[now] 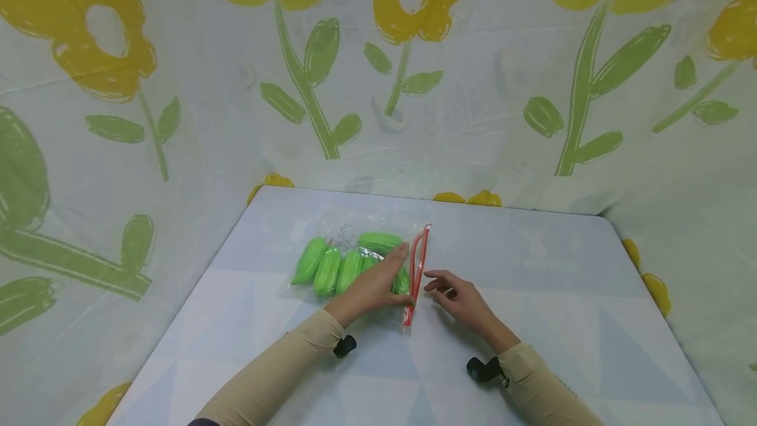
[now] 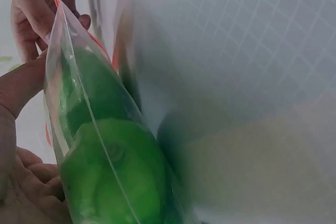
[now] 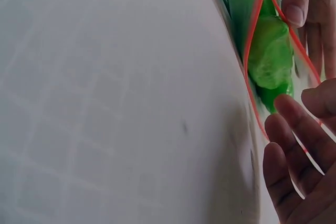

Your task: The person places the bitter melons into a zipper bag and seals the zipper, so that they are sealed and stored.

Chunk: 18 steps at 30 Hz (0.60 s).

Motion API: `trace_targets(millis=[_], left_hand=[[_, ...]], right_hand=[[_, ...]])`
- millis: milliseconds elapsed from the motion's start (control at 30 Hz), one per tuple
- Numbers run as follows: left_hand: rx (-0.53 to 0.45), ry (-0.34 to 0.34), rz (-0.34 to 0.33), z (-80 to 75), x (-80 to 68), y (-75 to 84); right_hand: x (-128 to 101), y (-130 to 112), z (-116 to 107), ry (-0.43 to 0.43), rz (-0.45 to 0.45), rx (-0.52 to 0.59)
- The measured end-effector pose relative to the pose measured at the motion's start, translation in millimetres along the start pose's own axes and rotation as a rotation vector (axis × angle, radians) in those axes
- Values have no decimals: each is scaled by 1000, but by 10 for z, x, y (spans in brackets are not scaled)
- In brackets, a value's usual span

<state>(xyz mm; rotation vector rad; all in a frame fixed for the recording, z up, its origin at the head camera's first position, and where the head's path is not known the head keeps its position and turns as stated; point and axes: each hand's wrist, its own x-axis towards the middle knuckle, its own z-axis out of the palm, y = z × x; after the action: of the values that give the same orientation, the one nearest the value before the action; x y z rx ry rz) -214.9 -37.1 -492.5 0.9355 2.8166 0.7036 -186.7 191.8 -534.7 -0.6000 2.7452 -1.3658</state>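
Note:
A clear zip bag with a red-edged mouth lies on the table, holding several bright green, oblong, ribbed pieces; their kind cannot be told. Its mouth faces right, and in the right wrist view its two red edges stand apart. My left hand rests over the bag's right part, fingers stretched out and thumb at the red edge. Just right of the mouth is my right hand, its fingers loosely bent with nothing in them. The left wrist view shows a green piece end-on through the plastic.
The pale table carries faint blue triangles. A white cloth printed with yellow flowers hangs around its back and sides. Small black wrist devices sit at both sleeves.

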Motion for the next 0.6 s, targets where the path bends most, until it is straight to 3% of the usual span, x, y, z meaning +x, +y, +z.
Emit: trace_targets(millis=[300, 600], left_hand=[[145, 0, 47, 39, 15, 20], [116, 26, 38, 16, 4, 14]], right_hand=[[9, 45, -11, 20, 41, -19], [11, 17, -32, 10, 62, -6]])
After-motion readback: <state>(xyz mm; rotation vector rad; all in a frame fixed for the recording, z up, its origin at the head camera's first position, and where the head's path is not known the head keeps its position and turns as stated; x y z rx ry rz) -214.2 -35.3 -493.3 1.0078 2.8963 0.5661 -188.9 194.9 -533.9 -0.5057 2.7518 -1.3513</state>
